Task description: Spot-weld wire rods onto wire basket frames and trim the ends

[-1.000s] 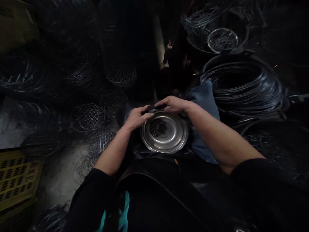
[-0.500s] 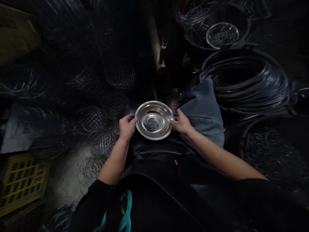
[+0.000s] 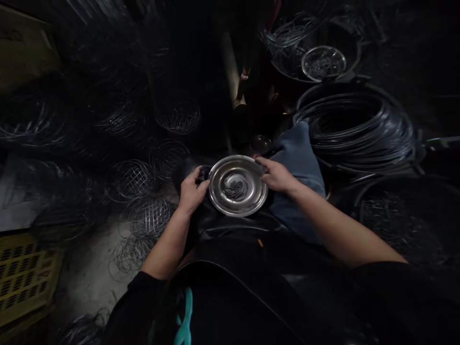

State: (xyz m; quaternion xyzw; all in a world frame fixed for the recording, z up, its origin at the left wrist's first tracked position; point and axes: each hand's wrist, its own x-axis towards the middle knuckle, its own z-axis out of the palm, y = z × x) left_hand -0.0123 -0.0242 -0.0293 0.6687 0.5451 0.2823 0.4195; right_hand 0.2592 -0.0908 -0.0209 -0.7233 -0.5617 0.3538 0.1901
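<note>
A round stainless steel dish (image 3: 224, 201) rests on my lap, on a black apron (image 3: 230, 287), with a small tangle of dark wire (image 3: 235, 186) in its centre. My left hand (image 3: 192, 189) grips the dish's left rim. My right hand (image 3: 276, 175) lies over the far right rim, fingers curled on the metal. Both hands hold the dish from opposite sides. The dish looks tilted a little toward me.
Folded blue denim (image 3: 298, 191) lies to my right, beside large coils of steel wire (image 3: 355, 129). Several wire mesh baskets (image 3: 130, 181) sit on the floor at left. A yellow plastic crate (image 3: 25, 278) stands at lower left. A dark tub (image 3: 323, 62) with another dish lies far right.
The dish has shifted slightly right and down toward my lap. My hands have moved along its rim, and the wire in its centre now looks more tightly curled.
</note>
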